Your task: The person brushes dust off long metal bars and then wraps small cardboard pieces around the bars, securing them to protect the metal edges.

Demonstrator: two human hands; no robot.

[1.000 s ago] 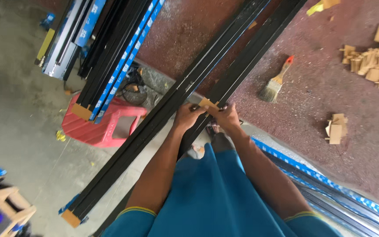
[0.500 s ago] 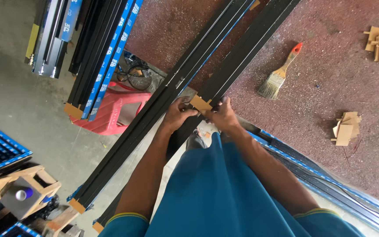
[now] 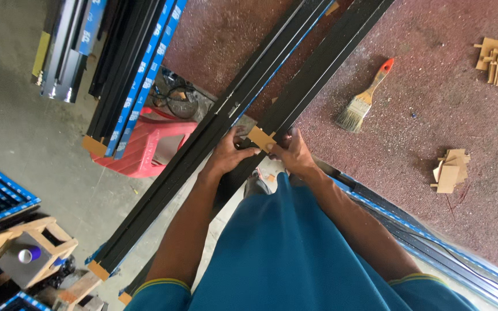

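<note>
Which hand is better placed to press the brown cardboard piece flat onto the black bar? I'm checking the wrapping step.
Probably the right hand: its fingers already pinch the cardboard piece on the black bar. The left hand only touches its other edge, resting more on the neighbouring bar.

Blue printed label strips (image 3: 145,75) run along black bars at upper left; no pkgs, signs, screens.

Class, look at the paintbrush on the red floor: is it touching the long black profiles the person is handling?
Apart. The head view shows the paintbrush lying on the red floor, with bare floor plainly visible between it and the black profiles.
</note>
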